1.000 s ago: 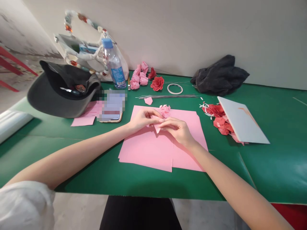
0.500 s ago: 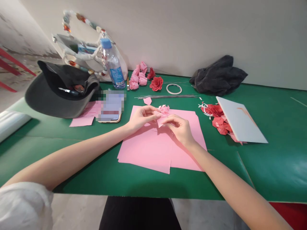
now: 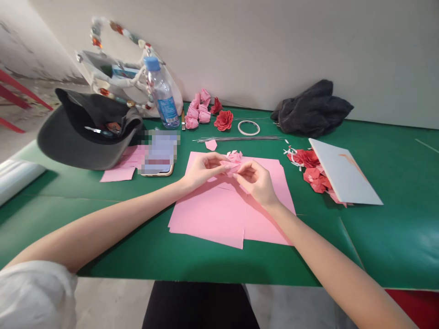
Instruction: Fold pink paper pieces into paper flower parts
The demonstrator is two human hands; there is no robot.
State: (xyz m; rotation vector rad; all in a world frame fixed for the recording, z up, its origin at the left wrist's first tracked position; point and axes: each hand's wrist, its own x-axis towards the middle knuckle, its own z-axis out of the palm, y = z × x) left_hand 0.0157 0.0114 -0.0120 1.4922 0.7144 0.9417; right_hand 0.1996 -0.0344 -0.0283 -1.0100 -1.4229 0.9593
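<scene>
Pink paper piece (image 3: 230, 166) is being pinched at the middle of the sheets, held between the curled, closed fingers of the left hand (image 3: 204, 171) and right hand (image 3: 256, 179), just beside a ruffled pink paper scrap (image 3: 234, 156), above loose pink paper sheets (image 3: 206, 219) on the green tabletop (image 3: 212, 260).

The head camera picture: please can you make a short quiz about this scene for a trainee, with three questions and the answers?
1. What lies under the left hand and the right hand?
A) pink paper sheets
B) a black cap
C) a white board

2. True or false: in the head view, the water bottle stands to the left of the red paper rose.

3. Fill in the colour: the paper piece between the fingers is ____.

Key: 1 A; 2 true; 3 pink.
</scene>
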